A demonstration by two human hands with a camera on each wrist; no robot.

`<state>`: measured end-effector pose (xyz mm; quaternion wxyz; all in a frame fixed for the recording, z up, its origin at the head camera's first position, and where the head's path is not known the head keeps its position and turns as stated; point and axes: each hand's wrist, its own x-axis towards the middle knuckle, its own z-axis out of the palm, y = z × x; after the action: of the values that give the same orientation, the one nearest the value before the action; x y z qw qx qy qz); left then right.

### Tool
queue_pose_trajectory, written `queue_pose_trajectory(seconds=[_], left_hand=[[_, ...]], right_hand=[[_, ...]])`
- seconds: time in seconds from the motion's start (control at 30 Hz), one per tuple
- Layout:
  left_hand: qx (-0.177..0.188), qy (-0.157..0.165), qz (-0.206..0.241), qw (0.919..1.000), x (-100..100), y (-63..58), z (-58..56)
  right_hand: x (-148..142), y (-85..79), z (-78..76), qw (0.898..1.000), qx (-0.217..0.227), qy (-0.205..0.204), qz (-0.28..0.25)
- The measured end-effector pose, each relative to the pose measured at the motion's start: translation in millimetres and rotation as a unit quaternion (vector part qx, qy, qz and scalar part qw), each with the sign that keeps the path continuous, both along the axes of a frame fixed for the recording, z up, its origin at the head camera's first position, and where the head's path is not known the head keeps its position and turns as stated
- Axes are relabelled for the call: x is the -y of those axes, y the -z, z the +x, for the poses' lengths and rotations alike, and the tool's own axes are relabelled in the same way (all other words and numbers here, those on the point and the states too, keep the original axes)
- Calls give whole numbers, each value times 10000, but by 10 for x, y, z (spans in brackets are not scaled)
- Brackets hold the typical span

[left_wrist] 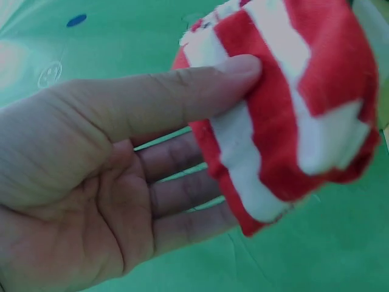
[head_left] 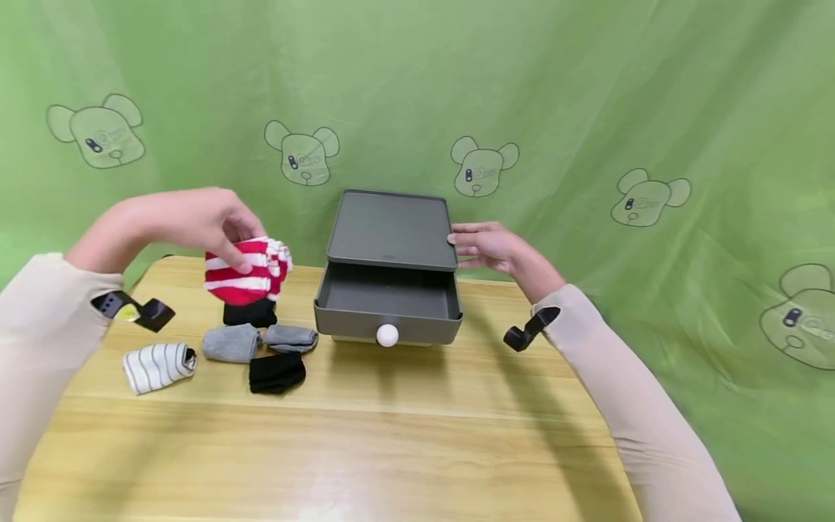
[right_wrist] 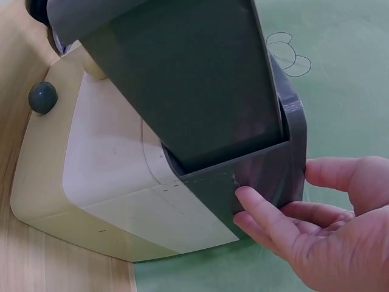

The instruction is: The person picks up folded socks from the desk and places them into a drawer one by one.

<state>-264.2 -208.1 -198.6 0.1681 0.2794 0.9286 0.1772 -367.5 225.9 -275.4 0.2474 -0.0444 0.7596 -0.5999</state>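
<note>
My left hand (head_left: 202, 221) pinches a folded red-and-white striped sock (head_left: 251, 272) between thumb and fingers, lifted over the table's left side. The left wrist view shows the thumb lying across the striped sock (left_wrist: 267, 115). My right hand (head_left: 492, 246) touches the right side of a small drawer cabinet (head_left: 394, 228) with fairly straight fingers. Close up, the right hand's fingertips (right_wrist: 246, 198) rest against the dark grey upper section near its back corner. The top drawer (head_left: 385, 324), with a round white knob (head_left: 388, 335), stands pulled out, and its visible inside holds nothing.
Left of the cabinet lie a white striped folded sock (head_left: 159, 367), a grey sock (head_left: 231, 343), another grey sock (head_left: 291, 338), a black sock (head_left: 277, 373) and a black bundle (head_left: 251, 312). A green curtain (head_left: 404, 87) hangs behind the wooden table (head_left: 274, 464).
</note>
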Motion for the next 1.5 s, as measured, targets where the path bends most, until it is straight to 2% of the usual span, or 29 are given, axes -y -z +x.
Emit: queue_pose_trajectory(seconds=[0.13,0.33,0.5,0.67,0.83,1.17,1.5], left_hand=[[-371,91,96,9992,-213,-144,-39],[-934,74,392,9948,-597,-265,-92],[-1183,409,439,9912,-996,-299,-197],[-1055,765,543,9900,-1378,-212,-264],[-980,960,495,9893,-1640,-62,-290],[-883,1380,161,9863,-1908,156,-336],[-873,1647,-310,9820,-2121,248,-394]], right_hand=[[14,13,-11,10000,-27,-5,-31],[31,62,-18,10000,-22,-9,7],[28,59,-23,10000,-40,-62,-25],[38,46,-26,10000,-24,80,-43],[66,53,-10,9998,41,201,-19],[94,47,-12,9999,20,159,5],[83,49,-17,9998,-48,211,32]])
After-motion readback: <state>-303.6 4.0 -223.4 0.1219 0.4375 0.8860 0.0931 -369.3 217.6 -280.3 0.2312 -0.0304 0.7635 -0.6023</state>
